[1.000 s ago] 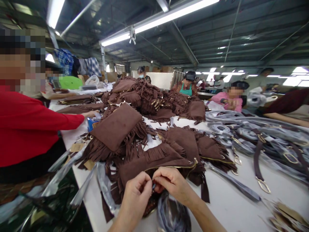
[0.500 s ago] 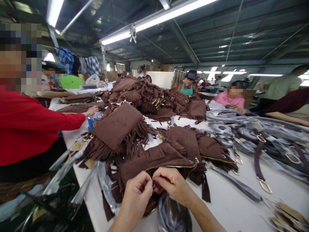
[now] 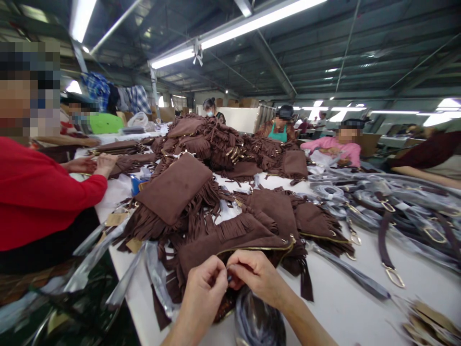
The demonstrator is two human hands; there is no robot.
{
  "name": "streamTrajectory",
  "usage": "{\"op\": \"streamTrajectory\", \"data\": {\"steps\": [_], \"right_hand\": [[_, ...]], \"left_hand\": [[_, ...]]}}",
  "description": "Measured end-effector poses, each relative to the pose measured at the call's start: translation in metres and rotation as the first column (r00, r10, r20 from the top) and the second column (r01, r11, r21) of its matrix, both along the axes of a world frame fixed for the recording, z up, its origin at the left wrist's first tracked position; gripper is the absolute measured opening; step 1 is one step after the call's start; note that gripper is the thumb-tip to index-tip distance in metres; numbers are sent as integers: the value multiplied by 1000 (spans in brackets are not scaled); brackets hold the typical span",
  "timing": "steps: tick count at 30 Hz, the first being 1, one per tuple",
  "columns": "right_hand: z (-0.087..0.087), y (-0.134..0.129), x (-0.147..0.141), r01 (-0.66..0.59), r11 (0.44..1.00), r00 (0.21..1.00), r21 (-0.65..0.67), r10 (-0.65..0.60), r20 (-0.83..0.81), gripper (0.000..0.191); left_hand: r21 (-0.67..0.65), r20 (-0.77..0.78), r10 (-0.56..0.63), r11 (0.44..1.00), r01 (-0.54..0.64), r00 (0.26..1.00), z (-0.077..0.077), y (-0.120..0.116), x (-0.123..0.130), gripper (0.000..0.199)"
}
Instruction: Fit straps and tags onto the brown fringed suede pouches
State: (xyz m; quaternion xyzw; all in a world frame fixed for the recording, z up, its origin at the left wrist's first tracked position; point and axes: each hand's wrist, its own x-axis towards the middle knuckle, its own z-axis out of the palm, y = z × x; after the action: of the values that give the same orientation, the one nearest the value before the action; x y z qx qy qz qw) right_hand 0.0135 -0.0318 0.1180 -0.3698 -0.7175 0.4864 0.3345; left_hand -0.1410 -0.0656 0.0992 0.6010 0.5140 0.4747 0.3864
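Both of my hands meet at the near edge of a brown fringed bag (image 3: 230, 238) with a gold zipper. The fingers of my left hand (image 3: 208, 283) are pinched together. Close beside it, my right hand (image 3: 254, 274) is pinched too, its fingertips curled inward. Something small and bluish shows between the fingertips, too small to name. A coiled strap in clear plastic (image 3: 259, 319) lies just below my right hand. Left of my wrist is a plastic-wrapped strip (image 3: 160, 278).
A brown fringed bag (image 3: 176, 187) and a heap of similar bags (image 3: 216, 139) cover the middle. Straps with gold buckles (image 3: 391, 230) spread over the right side, near paper tags (image 3: 432, 322). A person in red (image 3: 43, 192) works at left; others sit across the table.
The person in red has drawn an arm back, and both their hands now meet over the bags at left. The person in pink has shifted. My hands stay nearly still.
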Motion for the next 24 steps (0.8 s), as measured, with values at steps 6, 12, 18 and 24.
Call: {"op": "streamTrajectory", "data": {"steps": [6,12,18,24], "right_hand": [[7,-4,6,-75,890,972,449,-34,231,20],[4,0,-1,-122,870,960,477,-20,281,23],[16,-32,11,-3,868,878,496,-235,418,14],[-68,-78,62,-163,703,688,692,-422,590,21]], "left_hand": [[84,-109,42,996,-33,993,-3,-2,0,21],[97,-174,41,995,-24,984,-1,-1,1,21],[311,-425,45,945,99,904,10,-10,-18,17],[406,-638,200,908,104,744,-16,-22,-42,41]]}}
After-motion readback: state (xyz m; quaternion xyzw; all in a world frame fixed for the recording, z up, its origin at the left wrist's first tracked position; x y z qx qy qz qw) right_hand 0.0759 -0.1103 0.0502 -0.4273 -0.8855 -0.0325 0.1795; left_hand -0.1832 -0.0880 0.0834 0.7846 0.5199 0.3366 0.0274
